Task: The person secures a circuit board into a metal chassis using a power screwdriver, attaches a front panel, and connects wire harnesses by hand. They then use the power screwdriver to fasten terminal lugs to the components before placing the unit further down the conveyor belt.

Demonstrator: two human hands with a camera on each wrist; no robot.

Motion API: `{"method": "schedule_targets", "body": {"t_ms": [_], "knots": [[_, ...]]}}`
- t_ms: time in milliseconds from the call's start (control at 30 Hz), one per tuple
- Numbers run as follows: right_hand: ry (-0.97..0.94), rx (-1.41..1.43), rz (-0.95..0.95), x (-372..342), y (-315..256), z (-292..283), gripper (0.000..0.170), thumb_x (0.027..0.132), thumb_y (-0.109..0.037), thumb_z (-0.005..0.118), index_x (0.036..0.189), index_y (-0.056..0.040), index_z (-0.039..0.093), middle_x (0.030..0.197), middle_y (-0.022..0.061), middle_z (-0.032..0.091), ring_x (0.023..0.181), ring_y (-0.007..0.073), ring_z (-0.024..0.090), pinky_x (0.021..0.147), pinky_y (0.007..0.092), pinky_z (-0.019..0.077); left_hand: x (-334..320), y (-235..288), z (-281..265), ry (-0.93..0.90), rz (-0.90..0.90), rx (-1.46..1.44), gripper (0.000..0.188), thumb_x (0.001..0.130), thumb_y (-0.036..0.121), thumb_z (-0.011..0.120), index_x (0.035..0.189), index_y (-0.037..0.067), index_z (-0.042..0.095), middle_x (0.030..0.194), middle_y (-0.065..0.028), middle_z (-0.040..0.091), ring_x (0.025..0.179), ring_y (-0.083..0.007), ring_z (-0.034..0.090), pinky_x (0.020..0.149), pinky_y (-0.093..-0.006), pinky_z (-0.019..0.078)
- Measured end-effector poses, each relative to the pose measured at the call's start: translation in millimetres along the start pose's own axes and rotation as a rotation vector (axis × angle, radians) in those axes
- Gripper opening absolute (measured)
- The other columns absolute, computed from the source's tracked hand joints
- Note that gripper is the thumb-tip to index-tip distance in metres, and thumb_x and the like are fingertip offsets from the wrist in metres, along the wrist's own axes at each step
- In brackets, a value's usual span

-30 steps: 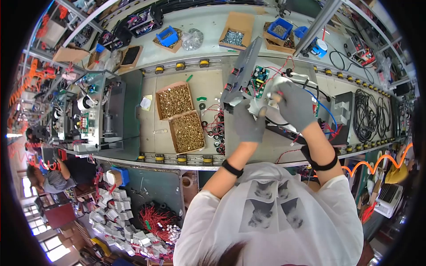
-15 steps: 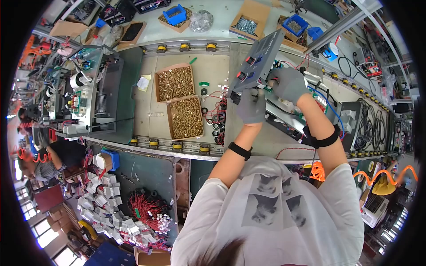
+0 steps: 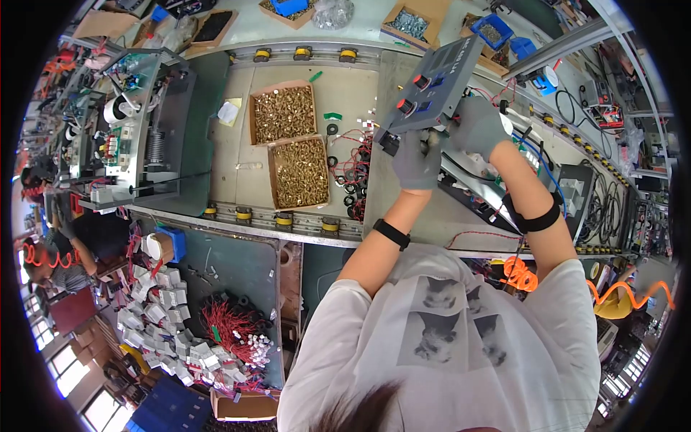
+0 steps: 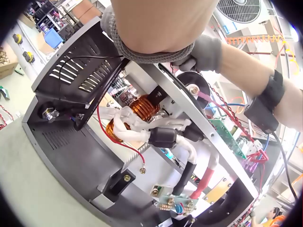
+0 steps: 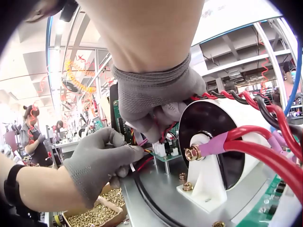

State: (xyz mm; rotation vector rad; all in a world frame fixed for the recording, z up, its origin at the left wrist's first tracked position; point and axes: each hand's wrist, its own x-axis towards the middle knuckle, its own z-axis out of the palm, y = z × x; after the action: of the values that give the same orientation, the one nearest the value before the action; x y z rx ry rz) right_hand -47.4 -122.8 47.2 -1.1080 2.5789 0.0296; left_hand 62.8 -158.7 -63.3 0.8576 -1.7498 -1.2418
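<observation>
A welder-like machine stands without its cover, its grey front panel [image 3: 435, 83] with red knobs tilted forward. My gloved left hand [image 3: 417, 160] is at the panel's lower edge; in the right wrist view its thumb and index finger pinch thin coloured wires [image 5: 147, 152]. A black cable [image 5: 147, 196] runs out below those fingertips. Close by, my gloved right hand [image 5: 154, 97] has its fingers curled round wires behind the panel, above white connectors [image 5: 165, 148]. Its fingertips are partly hidden. A large white cylinder [image 5: 246, 125] with a black end stands beside it. Copper coils [image 4: 144, 109] sit inside the machine.
Two cartons of brass fittings [image 3: 299, 173] lie left of the machine, with black rings and red wires [image 3: 353, 183] between. Another uncovered machine [image 3: 137, 133] stands further left. Roller rails [image 3: 284, 219] edge the bench. Bundled black cables [image 3: 601, 205] lie to the right.
The front panel has tipped toward me, so its knobs show and the green board behind it is hidden. Both hands have moved closer in behind its lower edge.
</observation>
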Motion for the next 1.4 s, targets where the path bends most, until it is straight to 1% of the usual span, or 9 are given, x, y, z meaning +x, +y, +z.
{"method": "schedule_targets", "body": {"t_ms": [233, 433, 533, 600, 633, 900, 1200, 1267, 1400], "knots": [[0.046, 0.007, 0.004, -5.1, 4.5, 8.2, 0.022, 0.076, -0.019, 0.056, 0.091, -0.0098, 0.069, 0.08, 0.0169, 0.065, 0.078, 0.0328, 0.063, 0.07, 0.0399, 0.05, -3.4, -12.6, 1.9, -0.048, 0.078, 0.053, 0.018, 0.079, 0.016, 0.067, 0.088, 0.007, 0.055, 0.071, -0.0069, 0.056, 0.053, -0.0207, 0.052, 0.05, -0.0331, 0.0435], [0.287, 0.308, -0.018, -97.3, 19.5, 12.7, 0.04, 0.087, -0.02, 0.052, 0.127, -0.0133, 0.05, 0.083, 0.0145, 0.065, 0.078, 0.033, 0.063, 0.068, 0.044, 0.0479, -3.6, 5.3, -21.7, -0.184, 0.105, -0.005, 0.018, 0.08, 0.017, 0.068, 0.086, 0.007, 0.055, 0.066, -0.0056, 0.054, 0.053, -0.017, 0.05, 0.051, -0.0289, 0.0419], [0.562, 0.586, -0.211, -139.9, 41.3, 34.4, 0.044, 0.088, -0.018, 0.05, 0.131, -0.0074, 0.045, 0.069, 0.0044, 0.06, 0.058, 0.0199, 0.058, 0.051, 0.0361, 0.045, -20.8, 26.1, -44.3, -0.378, 0.166, -0.041, 0.015, 0.083, 0.015, 0.064, 0.092, 0.006, 0.057, 0.076, -0.0079, 0.058, 0.057, -0.0166, 0.053, 0.053, -0.0269, 0.0433], [0.022, 1.572, 0.454, -170.8, 40.2, 16.4, 0.045, 0.089, -0.016, 0.046, 0.131, -0.0022, 0.043, 0.061, -0.0058, 0.043, 0.045, 0.005, 0.038, 0.038, 0.0232, 0.0319, -39.1, 45.6, -57.6, -0.861, 0.051, -0.123, 0.019, 0.085, 0.016, 0.061, 0.1, 0.005, 0.058, 0.085, -0.0089, 0.06, 0.064, -0.0175, 0.057, 0.058, -0.0274, 0.0467], [0.115, 1.818, 0.486, -172.6, 39.2, 20.4, 0.044, 0.088, -0.015, 0.045, 0.131, -0.0031, 0.044, 0.059, -0.0086, 0.029, 0.042, 0.0004, 0.022, 0.035, 0.0165, 0.0185, -50.1, 55.5, -61.6, -0.882, 0.058, -0.13, 0.019, 0.085, 0.016, 0.061, 0.1, 0.005, 0.058, 0.085, -0.0089, 0.06, 0.064, -0.0175, 0.057, 0.058, -0.0274, 0.0467], [0.409, 2.269, 0.356, -154.6, 29.6, 51.4, 0.036, 0.093, -0.016, 0.042, 0.126, -0.0032, 0.047, 0.058, -0.0088, 0.028, 0.041, 0.0015, 0.022, 0.034, 0.0172, 0.0196, -74.4, 74.9, -62.1, -1.229, -0.269, -0.104, 0.025, 0.085, 0.013, 0.06, 0.108, 0.003, 0.058, 0.084, -0.0109, 0.065, 0.068, -0.0175, 0.06, 0.064, -0.029, 0.0483], [0.448, 1.904, 0.418, -164.7, 33.7, 47.1, 0.038, 0.09, -0.021, 0.047, 0.125, -0.0045, 0.048, 0.067, -0.0042, 0.042, 0.05, 0.0065, 0.038, 0.044, 0.0184, 0.0326, -67.6, 78.2, -59.9, -1.298, -0.507, -0.115, 0.021, 0.093, 0.016, 0.05, 0.101, -0.002, 0.059, 0.079, -0.0052, 0.063, 0.068, -0.0084, 0.057, 0.06, -0.0215, 0.0466], [0.941, 0.169, 0.071, -174.7, 34.1, 38.5, 0.041, 0.084, -0.019, 0.053, 0.123, -0.0075, 0.049, 0.084, 0.005, 0.053, 0.064, 0.0182, 0.05, 0.06, 0.0253, 0.0436, -64.0, 76.3, -60.8, -1.302, -0.642, -0.355, 0.027, 0.095, 0.023, 0.047, 0.099, -0.001, 0.059, 0.078, -0.0043, 0.06, 0.069, -0.0078, 0.054, 0.061, -0.0218, 0.0451], [0.517, 0.412, -0.235, -212.9, 38.6, 34.8, 0.04, 0.071, -0.005, 0.06, 0.111, -0.0119, 0.058, 0.099, 0.0094, 0.057, 0.085, 0.0284, 0.058, 0.071, 0.0356, 0.0484, -62.0, 61.0, -61.9, -1.313, -0.684, -0.564, 0.03, 0.096, 0.028, 0.047, 0.097, 0.001, 0.06, 0.07, -0.0018, 0.055, 0.064, -0.009, 0.049, 0.059, -0.0242, 0.0422]]}}
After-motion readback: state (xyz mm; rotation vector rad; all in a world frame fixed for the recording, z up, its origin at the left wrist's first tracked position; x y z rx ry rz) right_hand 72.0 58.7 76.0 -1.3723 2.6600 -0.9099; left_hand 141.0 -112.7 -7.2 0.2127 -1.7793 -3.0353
